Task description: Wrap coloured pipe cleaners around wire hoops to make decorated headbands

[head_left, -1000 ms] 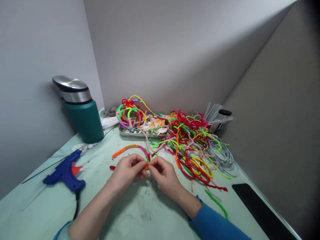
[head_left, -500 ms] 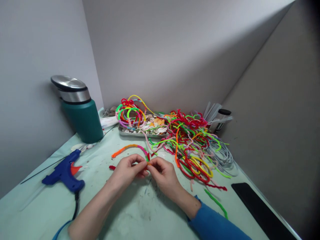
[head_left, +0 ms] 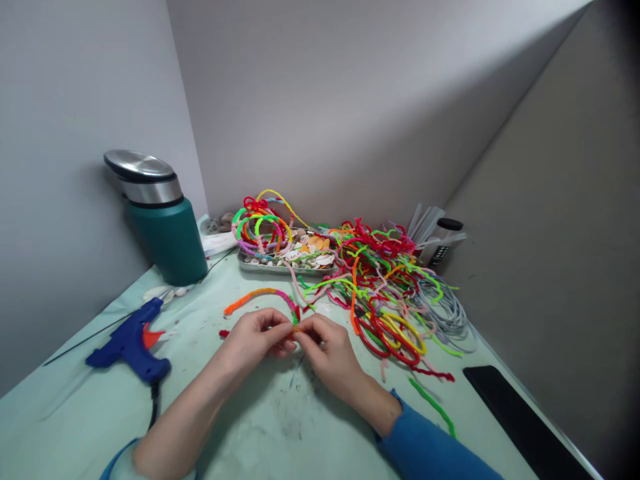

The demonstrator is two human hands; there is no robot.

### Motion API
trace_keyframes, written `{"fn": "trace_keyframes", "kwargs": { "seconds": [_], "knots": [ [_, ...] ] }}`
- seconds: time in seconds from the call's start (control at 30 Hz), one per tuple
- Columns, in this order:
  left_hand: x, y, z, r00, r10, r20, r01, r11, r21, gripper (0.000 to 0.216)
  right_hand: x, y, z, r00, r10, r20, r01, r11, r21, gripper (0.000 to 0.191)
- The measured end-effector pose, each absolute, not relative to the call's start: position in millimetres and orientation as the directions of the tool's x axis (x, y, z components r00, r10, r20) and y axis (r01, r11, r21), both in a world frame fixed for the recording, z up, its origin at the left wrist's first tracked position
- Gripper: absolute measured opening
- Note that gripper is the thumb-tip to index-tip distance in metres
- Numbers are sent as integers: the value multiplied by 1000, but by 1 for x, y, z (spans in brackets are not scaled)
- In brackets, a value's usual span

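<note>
My left hand and my right hand meet at the middle of the table, thumbs and fingertips pinched together. Between them is a multicoloured pipe cleaner band, orange at its free end, then purple, red and green close to my fingers. A bit of orange shows right at the pinch; the rest there is covered by my fingers. The band arches away beyond my left hand. A short red fuzzy end sticks out to the left of that hand; whether it joins the band is hidden.
A blue glue gun lies at left, below a green bottle. Behind my hands stands a metal tray of shells and pipe cleaner rings. A tangled heap of pipe cleaners spreads rightward. A black flat object lies front right.
Both hands stay pinched at the same spot with hardly any movement. The view has shifted very slightly.
</note>
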State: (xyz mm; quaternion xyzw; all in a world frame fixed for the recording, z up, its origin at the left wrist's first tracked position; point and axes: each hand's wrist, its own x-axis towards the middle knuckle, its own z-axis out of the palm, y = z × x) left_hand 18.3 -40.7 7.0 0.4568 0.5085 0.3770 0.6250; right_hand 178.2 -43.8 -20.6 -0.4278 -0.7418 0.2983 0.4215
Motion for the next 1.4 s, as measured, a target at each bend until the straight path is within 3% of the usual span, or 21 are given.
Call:
{"fn": "trace_keyframes", "kwargs": {
  "seconds": [0.3,0.5,0.77,0.93,1.13,1.4],
  "knots": [
    [22,-37,0,163,946,-278,4,281,960,28,176,-39,-30,-174,969,174,155,201,-967,13],
    [21,-36,1,146,958,-246,120,230,966,26,175,-37,-28,-234,968,88,16,94,-995,17],
    [22,-38,-1,153,963,-223,170,197,966,28,174,-34,-24,-234,971,-36,-36,-45,-998,24],
    [23,-37,-2,159,957,-244,225,205,953,28,173,-34,-24,-198,979,-43,-61,-57,-997,25],
    [22,-37,-3,154,968,-196,232,158,960,25,174,-34,-19,-272,956,-111,-92,-141,-986,27],
    [20,-36,-4,123,969,-213,271,173,947,26,174,-33,-22,-212,977,-35,-27,-42,-999,19]
  ]
}}
